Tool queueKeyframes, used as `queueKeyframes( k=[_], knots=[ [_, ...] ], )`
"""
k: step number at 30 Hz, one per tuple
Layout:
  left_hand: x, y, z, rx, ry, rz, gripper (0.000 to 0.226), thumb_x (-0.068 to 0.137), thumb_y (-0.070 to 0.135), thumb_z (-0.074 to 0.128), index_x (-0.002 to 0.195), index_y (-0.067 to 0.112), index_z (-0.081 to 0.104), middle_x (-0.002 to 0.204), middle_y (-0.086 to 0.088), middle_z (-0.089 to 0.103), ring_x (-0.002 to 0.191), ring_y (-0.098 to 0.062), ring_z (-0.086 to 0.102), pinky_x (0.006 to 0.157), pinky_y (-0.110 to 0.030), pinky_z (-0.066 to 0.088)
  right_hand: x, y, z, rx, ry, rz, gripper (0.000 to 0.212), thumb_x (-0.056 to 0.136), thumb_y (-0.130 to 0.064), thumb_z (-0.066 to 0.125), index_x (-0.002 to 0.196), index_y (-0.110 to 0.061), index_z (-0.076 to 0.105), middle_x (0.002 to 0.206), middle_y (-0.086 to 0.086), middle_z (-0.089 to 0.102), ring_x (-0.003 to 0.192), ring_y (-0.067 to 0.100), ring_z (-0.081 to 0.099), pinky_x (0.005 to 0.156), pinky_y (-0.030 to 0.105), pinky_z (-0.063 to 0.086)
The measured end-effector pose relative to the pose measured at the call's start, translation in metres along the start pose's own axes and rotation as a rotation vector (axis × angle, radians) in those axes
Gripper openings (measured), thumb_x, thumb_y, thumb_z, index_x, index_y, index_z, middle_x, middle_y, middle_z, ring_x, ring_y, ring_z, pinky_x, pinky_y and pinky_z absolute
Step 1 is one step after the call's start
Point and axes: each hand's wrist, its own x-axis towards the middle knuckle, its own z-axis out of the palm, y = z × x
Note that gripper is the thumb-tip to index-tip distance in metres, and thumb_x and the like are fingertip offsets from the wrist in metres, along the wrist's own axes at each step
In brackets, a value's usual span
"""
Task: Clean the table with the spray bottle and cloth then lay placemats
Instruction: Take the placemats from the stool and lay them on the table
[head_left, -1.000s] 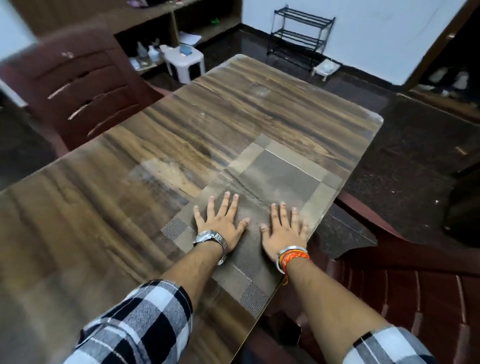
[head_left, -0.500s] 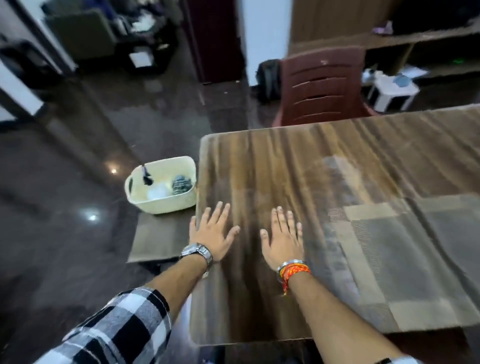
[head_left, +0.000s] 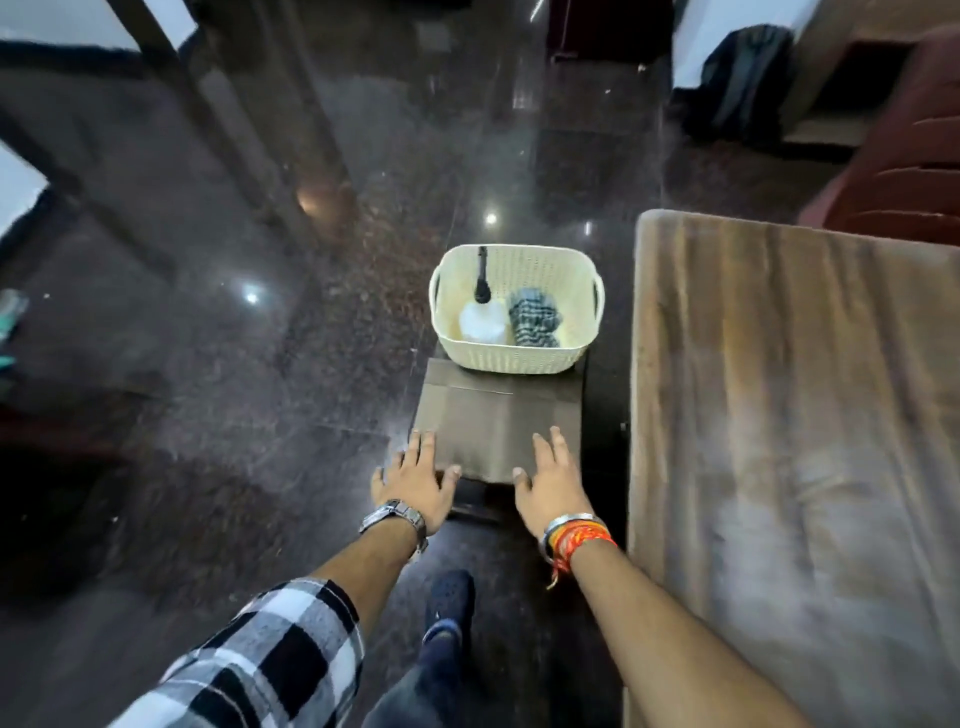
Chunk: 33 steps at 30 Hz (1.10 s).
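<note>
Dark polished floor (head_left: 260, 364). Placemats (head_left: 493, 431) lie on a low stool (head_left: 472, 504) left of the bench (head_left: 779, 415), near side of the basket (head_left: 514, 364). My left hand (head_left: 415, 483) and right hand (head_left: 550, 488) are spread wide and hold nothing, at the mats' near corners. Judged light and floppy; grip both near corners.

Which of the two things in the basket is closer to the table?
The striped cloth, bunched in the right half of the basket, on the side toward the table; the white spray bottle with the black nozzle lies in the left half.
</note>
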Motion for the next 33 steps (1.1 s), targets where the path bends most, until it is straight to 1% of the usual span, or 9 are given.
queueKeyframes(
  k=[5, 9, 12, 15, 19, 23, 27, 31, 33],
  knots=[
    [0.069, -0.031, 0.017, -0.004, -0.117, -0.022, 0.078, 0.104, 0.05, 0.038, 0.164, 0.022, -0.003, 0.172, -0.003, -0.014, 0.155, -0.03, 0.02, 0.123, -0.049, 0.016, 0.056, 0.021, 0.035, 0.017, -0.01, 0.292, 0.049, 0.093, -0.018, 0.052, 0.137, -0.001, 0.04, 0.151, 0.023, 0.023, 0.132, 0.042, 0.034, 0.107, 0.035, 0.029],
    [0.107, -0.033, 0.031, -0.165, -0.154, -0.119, 0.082, 0.103, 0.045, 0.047, 0.163, 0.016, 0.0, 0.172, -0.01, -0.008, 0.154, -0.033, 0.021, 0.123, -0.049, 0.019, 0.081, 0.048, 0.051, -0.025, -0.031, 0.429, 0.052, 0.092, -0.022, 0.055, 0.14, -0.009, 0.039, 0.151, 0.018, 0.026, 0.13, 0.043, 0.036, 0.109, 0.041, 0.031],
    [0.122, -0.034, 0.04, -0.279, -0.132, -0.171, 0.077, 0.102, 0.037, 0.054, 0.16, 0.008, 0.013, 0.169, -0.018, 0.013, 0.149, -0.038, 0.029, 0.121, -0.051, 0.027, 0.093, 0.059, 0.061, -0.016, -0.101, 0.535, 0.058, 0.092, -0.026, 0.056, 0.144, -0.014, 0.033, 0.146, 0.024, 0.031, 0.128, 0.044, 0.038, 0.106, 0.044, 0.035],
    [0.126, -0.035, 0.045, -0.386, -0.108, -0.215, 0.066, 0.101, 0.031, 0.057, 0.151, 0.0, 0.028, 0.151, -0.023, 0.042, 0.135, -0.041, 0.047, 0.111, -0.046, 0.041, 0.094, 0.06, 0.072, 0.059, -0.091, 0.587, 0.062, 0.09, -0.024, 0.061, 0.143, -0.007, 0.033, 0.137, 0.028, 0.043, 0.125, 0.042, 0.044, 0.103, 0.04, 0.036],
    [0.123, -0.032, 0.035, -0.363, -0.044, -0.201, 0.047, 0.101, 0.025, 0.059, 0.135, -0.003, 0.044, 0.132, -0.023, 0.059, 0.12, -0.039, 0.06, 0.095, -0.039, 0.049, 0.094, 0.05, 0.067, 0.065, 0.08, 0.653, 0.039, 0.087, -0.013, 0.062, 0.118, 0.006, 0.05, 0.114, 0.031, 0.059, 0.107, 0.044, 0.057, 0.088, 0.04, 0.047],
    [0.109, -0.03, 0.021, -0.413, 0.058, -0.193, 0.029, 0.096, 0.015, 0.063, 0.12, 0.0, 0.056, 0.115, -0.021, 0.069, 0.107, -0.038, 0.066, 0.081, -0.035, 0.051, 0.08, 0.027, 0.049, 0.065, 0.165, 0.626, 0.024, 0.082, -0.004, 0.062, 0.104, 0.005, 0.058, 0.104, 0.029, 0.063, 0.097, 0.043, 0.061, 0.08, 0.039, 0.051],
    [0.076, -0.019, 0.001, -0.394, 0.16, 0.017, 0.003, 0.093, 0.009, 0.059, 0.091, 0.011, 0.057, 0.1, -0.018, 0.069, 0.095, -0.038, 0.065, 0.074, -0.033, 0.043, 0.063, 0.002, 0.032, -0.036, 0.232, 0.477, 0.023, 0.081, -0.01, 0.059, 0.102, 0.0, 0.059, 0.097, 0.024, 0.065, 0.1, 0.04, 0.054, 0.082, 0.039, 0.046],
    [0.026, 0.01, -0.028, -0.2, 0.349, 0.406, 0.012, 0.088, 0.017, 0.054, 0.08, 0.016, 0.062, 0.08, -0.003, 0.069, 0.081, -0.027, 0.067, 0.1, -0.036, 0.036, 0.033, -0.038, 0.004, -0.111, 0.326, 0.195, 0.017, 0.084, -0.019, 0.058, 0.098, -0.011, 0.065, 0.091, 0.01, 0.065, 0.099, 0.032, 0.05, 0.086, 0.04, 0.041],
    [0.001, 0.028, -0.053, -0.199, 0.472, 0.619, 0.021, 0.087, 0.025, 0.048, 0.074, 0.015, 0.062, 0.069, -0.002, 0.066, 0.065, -0.028, 0.066, 0.085, -0.038, 0.046, 0.008, -0.051, -0.024, -0.067, 0.431, 0.024, 0.01, 0.083, -0.019, 0.06, 0.09, -0.012, 0.063, 0.082, 0.008, 0.063, 0.092, 0.031, 0.052, 0.084, 0.041, 0.041]
  ],
)
